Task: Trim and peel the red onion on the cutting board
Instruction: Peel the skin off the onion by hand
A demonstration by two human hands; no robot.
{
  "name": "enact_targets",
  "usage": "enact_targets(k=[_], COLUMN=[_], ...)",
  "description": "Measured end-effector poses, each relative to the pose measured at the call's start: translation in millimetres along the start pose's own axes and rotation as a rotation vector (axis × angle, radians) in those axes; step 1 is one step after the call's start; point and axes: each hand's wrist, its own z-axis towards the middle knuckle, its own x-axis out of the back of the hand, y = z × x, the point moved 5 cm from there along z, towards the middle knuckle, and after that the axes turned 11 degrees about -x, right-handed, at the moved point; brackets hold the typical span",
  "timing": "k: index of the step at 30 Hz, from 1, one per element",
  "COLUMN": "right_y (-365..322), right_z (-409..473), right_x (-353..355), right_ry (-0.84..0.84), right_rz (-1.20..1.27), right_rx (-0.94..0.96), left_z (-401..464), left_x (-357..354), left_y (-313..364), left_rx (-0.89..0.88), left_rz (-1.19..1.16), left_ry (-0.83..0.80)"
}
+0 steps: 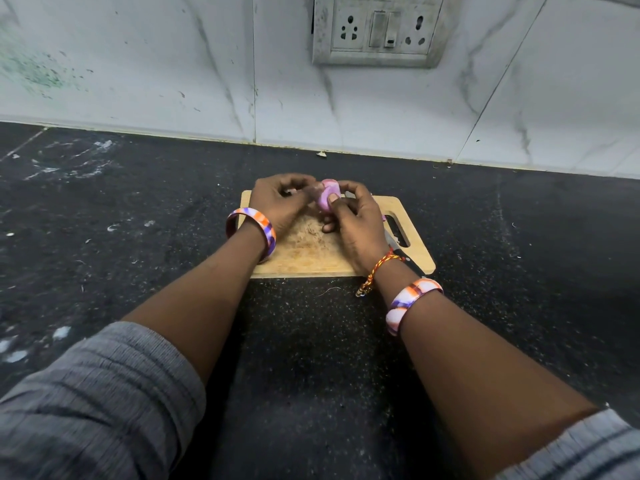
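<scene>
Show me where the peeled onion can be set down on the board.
Best patch: the board's near-left middle, between the left hand and right hand. The right side is crowded: the knife lies by the handle slot. The far edge is hidden behind the hands and the onion.

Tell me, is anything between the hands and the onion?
Nothing visible. Both the left hand and the right hand already touch the onion directly, above the board.
</scene>
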Motion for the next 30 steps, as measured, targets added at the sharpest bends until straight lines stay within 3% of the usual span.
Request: enact_targets(k=[3,8,19,30], right_y=[0,-2,0,-2], right_z=[1,0,0,-1], right_x=[-1,-1,-2,-3], right_ry=[-0.011,-0.014,-0.008,-0.051], right_rz=[-0.016,-0.053,-0.069,-0.027], right_rx=[0.011,0.066,0.083,0.073], left_z=[-2,0,-6,0], left_x=[-3,1,2,9], left_y=[0,-3,17,-4], left_rx=[-0.017,0.050,-0.126,0.055], left_rz=[0.067,0.038,0.467,0.256], left_ry=[-0.070,0.020,0.038,0.098])
